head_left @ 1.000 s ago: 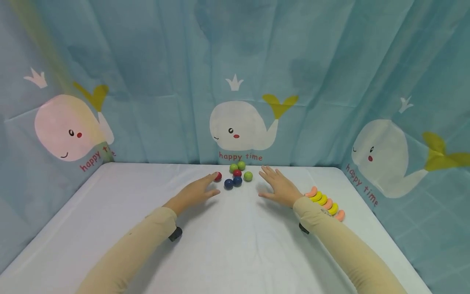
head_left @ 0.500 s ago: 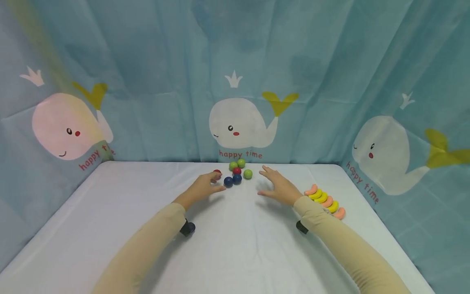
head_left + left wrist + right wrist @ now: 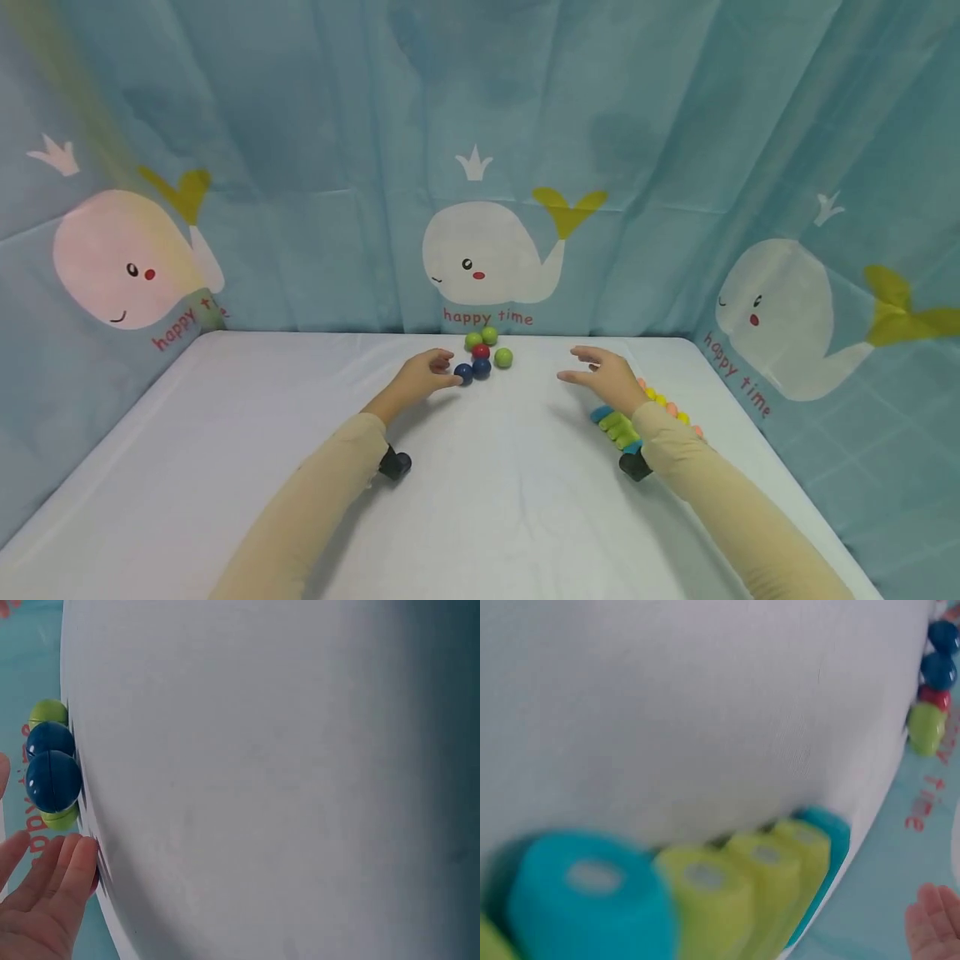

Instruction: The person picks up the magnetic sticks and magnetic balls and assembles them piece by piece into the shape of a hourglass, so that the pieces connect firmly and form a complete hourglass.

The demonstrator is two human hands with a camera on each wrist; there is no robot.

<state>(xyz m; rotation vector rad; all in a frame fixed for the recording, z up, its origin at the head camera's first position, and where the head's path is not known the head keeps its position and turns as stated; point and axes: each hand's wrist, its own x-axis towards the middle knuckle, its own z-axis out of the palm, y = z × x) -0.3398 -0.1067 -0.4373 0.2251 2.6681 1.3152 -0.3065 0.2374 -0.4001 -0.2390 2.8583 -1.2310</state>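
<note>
At the far middle of the table, my left hand (image 3: 417, 382) (image 3: 49, 900) reaches beside a cluster of small balls, its thumb apart from the fingers. A dark red ball (image 3: 95, 882) shows as a sliver behind its fingertips in the left wrist view; the head view hides it. The cluster has two blue balls (image 3: 482, 368) (image 3: 54, 781), a red ball (image 3: 481, 352) and several green balls (image 3: 503, 357). Thumb and fingers apart and holding nothing, my right hand (image 3: 611, 379) (image 3: 936, 922) hovers above the right side, near a row of green and blue pieces (image 3: 619, 430) (image 3: 705, 892).
Curved pink and yellow pieces (image 3: 683, 417) line up right of the green and blue row, partly hidden by the right forearm. A white cloth covers the table (image 3: 480, 500). Whale-print curtains (image 3: 337, 250) rise at the back and both sides.
My left hand has moved right and its fingers now cover the red ball at the left. My right hand has drawn back to the right, and the green and blue row has come into view.
</note>
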